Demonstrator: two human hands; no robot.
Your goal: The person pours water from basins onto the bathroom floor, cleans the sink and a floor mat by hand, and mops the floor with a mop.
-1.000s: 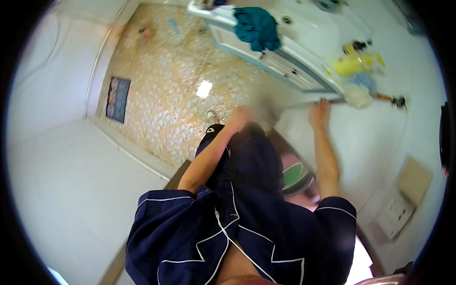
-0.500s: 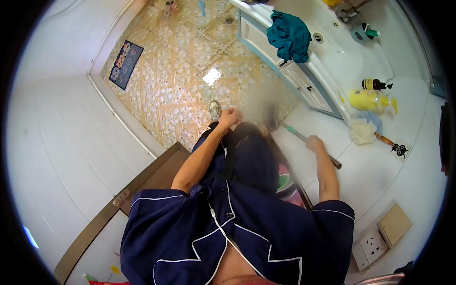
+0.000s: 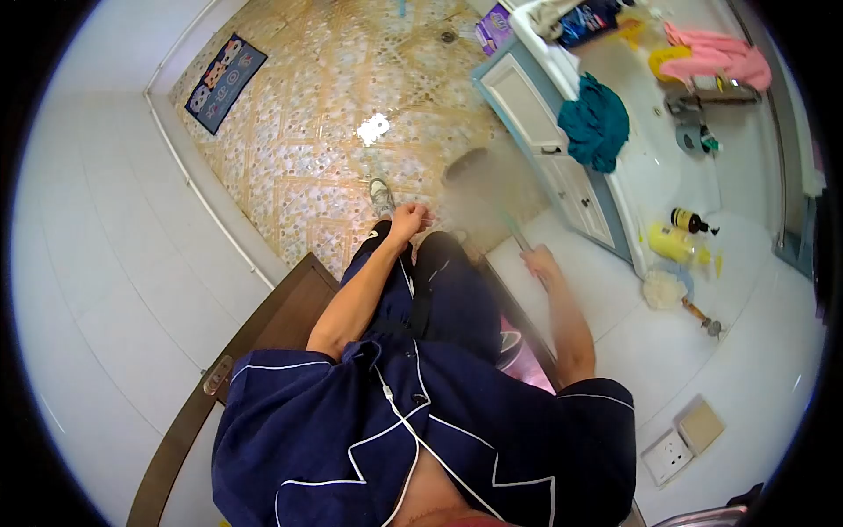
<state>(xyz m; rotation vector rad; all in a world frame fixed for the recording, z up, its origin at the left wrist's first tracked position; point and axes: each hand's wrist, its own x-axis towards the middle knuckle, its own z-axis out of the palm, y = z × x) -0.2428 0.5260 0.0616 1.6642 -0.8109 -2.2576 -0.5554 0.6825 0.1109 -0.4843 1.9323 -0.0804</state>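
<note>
My left hand (image 3: 410, 221) hangs half-curled, contents unclear; the long-handled tool (image 3: 517, 234) slants over the patterned floor (image 3: 307, 189), likely light, stiff, slick if wet, best gripped on its shaft, where my right hand (image 3: 540, 261) closes.

Teal cloth (image 3: 594, 123); pink towel (image 3: 718, 58); yellow bottle (image 3: 674, 244); cabinet (image 3: 562, 158) white, blue-grey edges; floor (image 3: 307, 149) tan, pebble-patterned.
</note>
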